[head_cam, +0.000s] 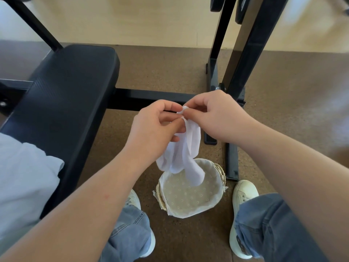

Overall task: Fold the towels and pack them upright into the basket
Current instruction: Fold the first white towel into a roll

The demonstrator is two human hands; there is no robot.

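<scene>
Brown carpet floor [170,69] fills most of the view. A black padded desk [71,95] runs along the left, and pale cloth [24,176] lies heaped on its near end. Black frame posts [251,53] rise at the upper right, and a crossbar [151,95] joins them to the desk, passing behind the hands. Two legs in jeans [268,224] end in pale shoes [243,191].

The round lined basket [162,199] sits on the floor between the shoes, with its liner bottom bare.

The towel [188,148] is white and hangs bunched in the air above the basket, its lowest tip dangling over the far side of the basket's opening. Both hands meet at its top. The left hand [156,125] pinches the upper edge between thumb and fingertips, with its lower fingers curled against the cloth. The right hand [217,118] pinches the same corner from the other side, fingers bent tight.
</scene>
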